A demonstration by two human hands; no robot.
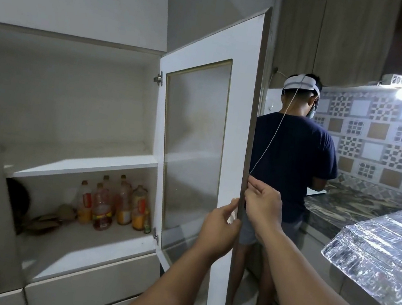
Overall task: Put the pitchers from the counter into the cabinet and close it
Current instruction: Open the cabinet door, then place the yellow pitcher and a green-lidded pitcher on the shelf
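The white cabinet (84,158) stands open, its frosted-glass door (196,138) swung out towards me, edge-on. My left hand (219,229) grips the door's free edge from the inner side, thumb over the rim. My right hand (263,205) holds the same edge from the outer side, slightly higher. The upper shelf (71,159) is bare. The lower shelf (93,238) carries several oil and sauce bottles (114,204) and a dark pan. No pitcher is in view.
Another person in a dark blue shirt (294,166) stands just behind the door, back to me, at the marble counter (348,203). A foil-covered block (382,255) sits on the counter at right. Drawers (86,286) lie below the cabinet.
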